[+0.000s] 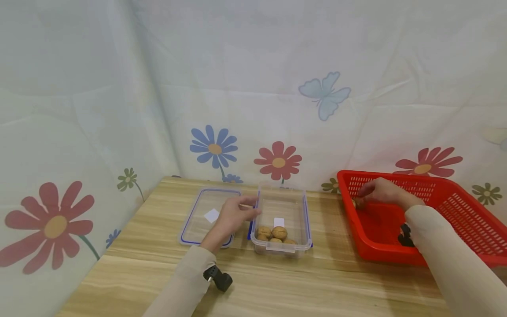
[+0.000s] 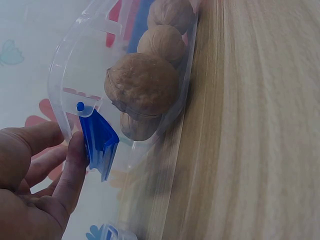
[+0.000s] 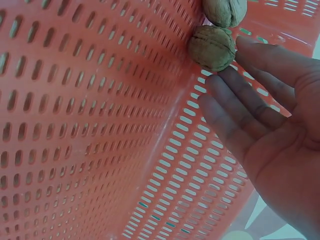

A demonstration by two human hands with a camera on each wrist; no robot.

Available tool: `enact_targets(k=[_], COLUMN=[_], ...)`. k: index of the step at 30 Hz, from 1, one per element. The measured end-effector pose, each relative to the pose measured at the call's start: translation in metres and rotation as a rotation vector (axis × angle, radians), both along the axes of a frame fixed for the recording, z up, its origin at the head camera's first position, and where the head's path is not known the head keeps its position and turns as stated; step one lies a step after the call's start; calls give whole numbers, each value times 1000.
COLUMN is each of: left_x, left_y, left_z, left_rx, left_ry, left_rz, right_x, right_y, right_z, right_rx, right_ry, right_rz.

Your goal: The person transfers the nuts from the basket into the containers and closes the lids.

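Note:
My left hand (image 1: pixel 231 215) is at the left rim of a clear plastic container (image 1: pixel 307 220), fingers fairly straight. In the left wrist view its fingertips touch the rim beside a blue latch (image 2: pixel 99 142). Several walnuts (image 1: pixel 279 232) lie at the container's near end, around a small white label (image 1: pixel 279 222). Over at the right, my right hand (image 1: pixel 382 191) reaches down inside a red basket (image 1: pixel 362 242). Its fingers are spread, with thumb and fingertips right at a walnut (image 3: pixel 212 48) against the basket wall. Another walnut (image 3: pixel 225 11) lies just beyond that one.
A clear lid (image 1: pixel 198 211) with a blue seal and a white label lies on the wooden table (image 1: pixel 130 264), left of the container. Behind the table hangs a pale cloth (image 1: pixel 245 97) printed with flowers and a butterfly. Both wrists carry small black cameras.

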State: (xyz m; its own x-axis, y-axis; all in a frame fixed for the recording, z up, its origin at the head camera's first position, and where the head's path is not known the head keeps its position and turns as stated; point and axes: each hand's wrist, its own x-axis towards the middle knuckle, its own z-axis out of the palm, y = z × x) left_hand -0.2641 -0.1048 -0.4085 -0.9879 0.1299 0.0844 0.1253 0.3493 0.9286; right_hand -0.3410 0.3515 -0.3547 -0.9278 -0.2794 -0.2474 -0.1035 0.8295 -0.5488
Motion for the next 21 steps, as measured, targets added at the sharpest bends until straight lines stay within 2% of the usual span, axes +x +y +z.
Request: enact_targets(k=[12,21], left_x=[-3,-3], left_y=[0,0], left_z=[-3,-2], left_rx=[8,-8], left_ry=[14,-2], left_rz=[-5,-1], right_x=[-1,-2], right_y=[2,5], right_z=[-1,-2], right_rx=[16,0], right_ry=[-40,-42], right_rz=[0,60])
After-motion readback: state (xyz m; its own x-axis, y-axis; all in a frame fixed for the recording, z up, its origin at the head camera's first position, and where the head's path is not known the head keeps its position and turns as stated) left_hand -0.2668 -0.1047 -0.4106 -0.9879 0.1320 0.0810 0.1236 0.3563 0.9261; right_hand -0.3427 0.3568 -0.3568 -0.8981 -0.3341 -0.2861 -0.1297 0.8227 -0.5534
